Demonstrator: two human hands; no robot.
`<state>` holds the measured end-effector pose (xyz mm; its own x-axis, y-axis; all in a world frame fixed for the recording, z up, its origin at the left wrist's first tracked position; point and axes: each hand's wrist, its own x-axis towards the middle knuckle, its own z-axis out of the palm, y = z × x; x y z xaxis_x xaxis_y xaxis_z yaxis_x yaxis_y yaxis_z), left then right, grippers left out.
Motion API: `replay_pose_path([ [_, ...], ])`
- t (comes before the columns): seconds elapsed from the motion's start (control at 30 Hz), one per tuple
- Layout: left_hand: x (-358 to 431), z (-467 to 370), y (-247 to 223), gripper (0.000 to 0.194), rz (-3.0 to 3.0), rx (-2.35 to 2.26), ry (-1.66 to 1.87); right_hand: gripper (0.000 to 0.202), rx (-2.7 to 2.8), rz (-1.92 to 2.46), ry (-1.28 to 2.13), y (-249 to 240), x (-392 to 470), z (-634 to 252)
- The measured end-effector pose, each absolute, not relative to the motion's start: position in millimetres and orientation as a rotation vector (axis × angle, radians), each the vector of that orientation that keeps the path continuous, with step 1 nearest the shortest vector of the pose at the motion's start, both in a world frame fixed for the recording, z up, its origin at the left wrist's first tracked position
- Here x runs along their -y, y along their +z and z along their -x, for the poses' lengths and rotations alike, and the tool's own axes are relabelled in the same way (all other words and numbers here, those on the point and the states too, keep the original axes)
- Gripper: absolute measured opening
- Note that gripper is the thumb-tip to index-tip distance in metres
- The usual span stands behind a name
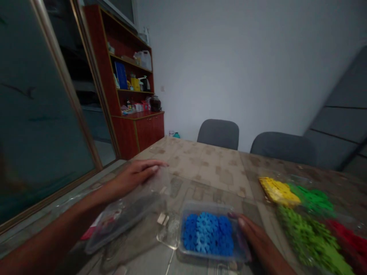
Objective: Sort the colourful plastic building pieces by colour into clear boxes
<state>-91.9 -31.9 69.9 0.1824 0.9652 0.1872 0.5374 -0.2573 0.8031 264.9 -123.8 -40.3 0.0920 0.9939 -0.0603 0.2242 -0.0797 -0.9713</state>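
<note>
My left hand grips the upper edge of a clear plastic lid, which is tilted above the table at the left. A clear plastic box stands in front of me, with several blue snowflake-shaped plastic pieces inside. The thumb and fingers of my right hand are closed on the box's right rim. Part of that hand runs out of the bottom of the picture.
On the table at the right lie bags of yellow pieces, green pieces, light green pieces and red pieces. Two grey chairs stand behind the table. A red-brown cabinet is at the back left.
</note>
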Motion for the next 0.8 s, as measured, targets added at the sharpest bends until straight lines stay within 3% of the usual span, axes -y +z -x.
replay_pose_path([
  [0.13,24,-10,56,0.032,-2.185,-0.839,0.656,0.056,1.309,1.381,1.051,-37,121,-267],
  [0.27,22,-73,25,0.026,-2.296,-0.757,0.566,0.054,1.398,1.320,1.117,-37,117,-271],
  [0.43,33,-95,11,0.024,-2.388,-0.791,0.609,0.045,1.270,1.258,1.291,-34,119,-271],
  [0.8,30,-105,1,0.022,-2.464,-0.818,0.553,0.037,1.102,1.295,1.343,-31,131,-274],
])
